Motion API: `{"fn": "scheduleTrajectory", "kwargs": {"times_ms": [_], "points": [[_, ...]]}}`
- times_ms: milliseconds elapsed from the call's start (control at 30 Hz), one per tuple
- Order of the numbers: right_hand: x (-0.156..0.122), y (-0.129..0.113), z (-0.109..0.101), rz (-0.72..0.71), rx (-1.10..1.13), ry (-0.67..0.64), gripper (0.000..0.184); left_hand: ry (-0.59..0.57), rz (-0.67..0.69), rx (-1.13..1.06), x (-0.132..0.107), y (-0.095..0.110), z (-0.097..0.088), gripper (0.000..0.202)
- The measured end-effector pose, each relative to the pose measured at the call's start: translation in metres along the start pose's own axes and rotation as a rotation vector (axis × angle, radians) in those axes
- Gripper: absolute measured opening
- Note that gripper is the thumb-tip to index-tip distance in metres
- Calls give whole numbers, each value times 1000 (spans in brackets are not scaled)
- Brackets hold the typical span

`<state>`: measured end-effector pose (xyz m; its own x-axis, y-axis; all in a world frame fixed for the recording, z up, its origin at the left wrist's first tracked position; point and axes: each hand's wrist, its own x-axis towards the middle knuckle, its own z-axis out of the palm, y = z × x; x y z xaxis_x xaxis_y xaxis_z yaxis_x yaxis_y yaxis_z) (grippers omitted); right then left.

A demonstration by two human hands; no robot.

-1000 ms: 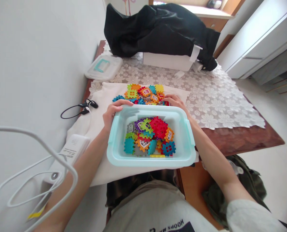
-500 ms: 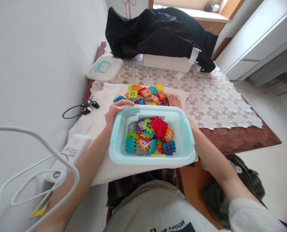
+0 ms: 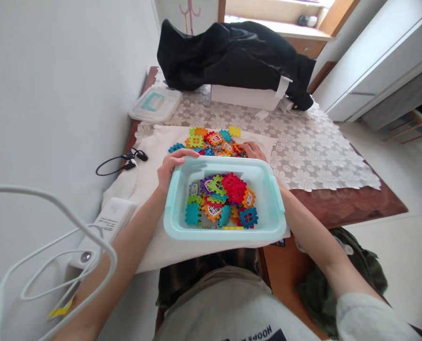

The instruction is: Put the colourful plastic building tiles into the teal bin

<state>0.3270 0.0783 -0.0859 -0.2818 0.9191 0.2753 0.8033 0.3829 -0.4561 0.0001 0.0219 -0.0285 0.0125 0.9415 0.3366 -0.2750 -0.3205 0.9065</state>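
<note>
A pale turquoise plastic tub (image 3: 275, 203) holds several colourful interlocking plastic tiles (image 3: 234, 188). My left hand (image 3: 168, 166) is closed over the tub's far left corner, with its fingers along the rim. Behind the tub, a heap of similar tiles (image 3: 216, 139) lies on a white cloth (image 3: 154, 255). My right hand (image 3: 254, 150) reaches past the tub's right side to the right end of this heap. Its fingers curl around tiles there, and the tub hides part of that hand.
A clear lid with a turquoise handle (image 3: 156, 104) lies at the back left. Black cloth (image 3: 232, 57) covers a white box (image 3: 244, 96) at the back. Black earphones (image 3: 129, 158), a white power bank (image 3: 115, 215) and looping white cable (image 3: 104, 251) are at left.
My right hand's fingers have bent inward against the tiles at the heap's right end. My left hand keeps its grip on the tub. The view has shifted slightly.
</note>
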Motion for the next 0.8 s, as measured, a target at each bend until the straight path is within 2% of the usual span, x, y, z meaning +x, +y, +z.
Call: {"fn": "scheduleTrajectory", "kwargs": {"times_ms": [167, 267, 400, 533, 800], "points": [[-1, -2, -7, 45, 70, -2, 45, 8, -39, -5, 2, 3, 2, 15], [0, -2, -10, 77, 85, 0, 43, 3, -17, -19, 2, 4, 2, 14], [2, 1, -10, 76, 68, -29, 38, -6, 17, -34, 2, -1, 0, 12], [2, 1, -10, 61, 67, -56, 29, -10, -5, -22, 3, -5, -3, 11], [0, -4, -12, 95, 10, -67, 23, 9, -34, 14, 2, 0, 0, 11]]}}
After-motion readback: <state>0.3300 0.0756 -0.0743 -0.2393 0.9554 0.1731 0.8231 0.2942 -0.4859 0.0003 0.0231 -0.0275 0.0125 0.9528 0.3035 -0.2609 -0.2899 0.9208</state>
